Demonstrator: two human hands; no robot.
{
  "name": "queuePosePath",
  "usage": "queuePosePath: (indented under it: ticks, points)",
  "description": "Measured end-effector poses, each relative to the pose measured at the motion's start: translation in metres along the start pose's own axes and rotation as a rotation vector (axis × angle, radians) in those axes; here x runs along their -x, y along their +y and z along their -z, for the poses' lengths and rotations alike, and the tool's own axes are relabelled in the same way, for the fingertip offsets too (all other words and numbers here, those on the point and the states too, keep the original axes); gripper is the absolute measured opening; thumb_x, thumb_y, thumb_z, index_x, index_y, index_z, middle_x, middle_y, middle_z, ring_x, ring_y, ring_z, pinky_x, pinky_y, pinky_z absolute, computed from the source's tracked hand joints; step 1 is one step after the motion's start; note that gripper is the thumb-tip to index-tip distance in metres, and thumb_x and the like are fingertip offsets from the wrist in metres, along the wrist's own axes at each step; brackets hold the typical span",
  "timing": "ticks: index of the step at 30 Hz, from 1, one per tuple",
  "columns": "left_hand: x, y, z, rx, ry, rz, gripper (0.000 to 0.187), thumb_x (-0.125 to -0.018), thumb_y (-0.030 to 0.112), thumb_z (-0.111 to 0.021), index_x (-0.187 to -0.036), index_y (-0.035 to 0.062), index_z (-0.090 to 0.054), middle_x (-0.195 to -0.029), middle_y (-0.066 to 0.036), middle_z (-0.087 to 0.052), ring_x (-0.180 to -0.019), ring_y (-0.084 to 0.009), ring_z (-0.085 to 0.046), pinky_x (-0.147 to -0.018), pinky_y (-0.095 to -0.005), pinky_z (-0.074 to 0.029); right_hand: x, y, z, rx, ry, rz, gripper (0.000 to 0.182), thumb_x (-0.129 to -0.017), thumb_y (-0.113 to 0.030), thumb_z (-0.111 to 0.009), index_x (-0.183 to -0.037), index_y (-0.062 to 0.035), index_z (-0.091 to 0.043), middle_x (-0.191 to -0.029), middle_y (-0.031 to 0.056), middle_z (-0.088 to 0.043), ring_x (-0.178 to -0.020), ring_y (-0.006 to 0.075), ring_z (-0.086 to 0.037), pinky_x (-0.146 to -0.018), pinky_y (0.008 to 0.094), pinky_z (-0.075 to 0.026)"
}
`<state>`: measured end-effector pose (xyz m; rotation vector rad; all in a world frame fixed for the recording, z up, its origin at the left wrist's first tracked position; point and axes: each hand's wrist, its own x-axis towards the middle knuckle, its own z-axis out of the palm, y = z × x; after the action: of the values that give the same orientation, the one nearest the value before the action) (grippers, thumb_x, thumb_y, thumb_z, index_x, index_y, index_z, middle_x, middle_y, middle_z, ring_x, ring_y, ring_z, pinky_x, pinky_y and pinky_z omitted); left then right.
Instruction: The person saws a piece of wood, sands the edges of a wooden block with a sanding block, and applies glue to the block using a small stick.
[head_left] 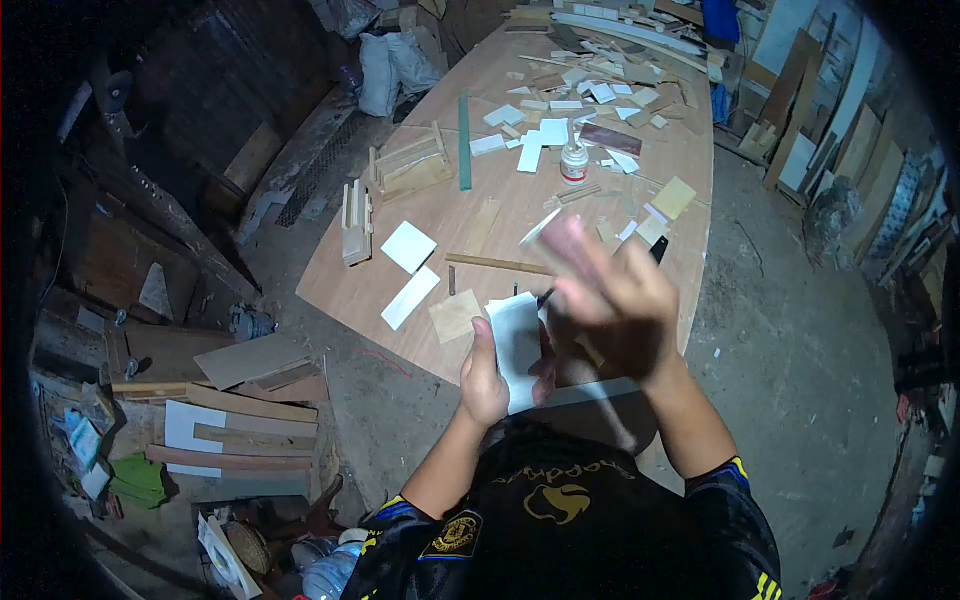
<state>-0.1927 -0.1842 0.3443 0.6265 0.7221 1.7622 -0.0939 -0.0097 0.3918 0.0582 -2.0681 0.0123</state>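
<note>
My left hand (487,382) is closed on a white rectangular board (516,345) near the table's front edge, with the thumb along its left side. Above and to the right of the board, my right hand (625,305) is blurred by motion. Its fingers are closed on a reddish-brown flat piece (572,243), whose exact kind the blur hides. Left of the board lies a pale wooden square (455,317). A thin wooden strip (500,263) rests beyond my left hand. Two white pieces, a square (408,246) and a rectangle (410,298), lie farther left.
On the wooden table (340,280) stand a small wooden frame (415,172), a narrow wooden box (357,225) and a white jar with a red label (574,165). A green strip (465,145) lies near them. Several offcuts cover the far end. Boards (245,430) lie at the floor's left.
</note>
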Motion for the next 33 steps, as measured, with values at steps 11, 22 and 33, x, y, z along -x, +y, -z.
queuePosePath:
  ticks: [11,22,33]
  points:
    - [0.005,0.013,0.0,-0.048,-0.02,-0.064,0.075,-0.094,0.067,-0.023,-0.117,0.0019,-0.05,-0.081,-0.011,-0.059,-0.053,-0.0174,-0.053,-0.046,-0.0263,-0.043,-0.017,-0.033,0.004,-0.158,-0.046,-0.476,0.054,-0.071,-0.02,-0.078,-0.123,-0.0162,-0.064,-0.069,0.0082,-0.047,-0.056,0.0221,-0.053,-0.052,0.0339,-0.044]
    - [0.005,0.022,0.003,-1.152,0.211,-0.545,0.048,-0.062,0.011,-0.081,-0.102,0.0025,-0.055,-0.091,-0.012,-0.064,-0.074,-0.0267,-0.064,-0.067,-0.0364,-0.05,-0.029,-0.053,0.038,-0.651,-0.215,-0.698,0.061,-0.076,-0.009,-0.078,-0.132,-0.0049,-0.054,-0.094,0.0117,-0.063,-0.081,0.0209,-0.062,-0.074,0.0303,-0.049]
    - [0.007,0.025,-0.004,-1.177,0.349,0.0,0.038,-0.076,0.015,-0.068,-0.106,-0.0004,-0.052,-0.088,-0.022,-0.065,-0.084,-0.0364,-0.066,-0.073,-0.0374,-0.051,-0.008,-0.054,0.027,-0.774,-0.171,-0.894,0.062,-0.077,-0.004,-0.077,-0.133,-0.003,-0.052,-0.111,0.0127,-0.064,-0.101,0.0165,-0.061,-0.088,0.0295,-0.046]
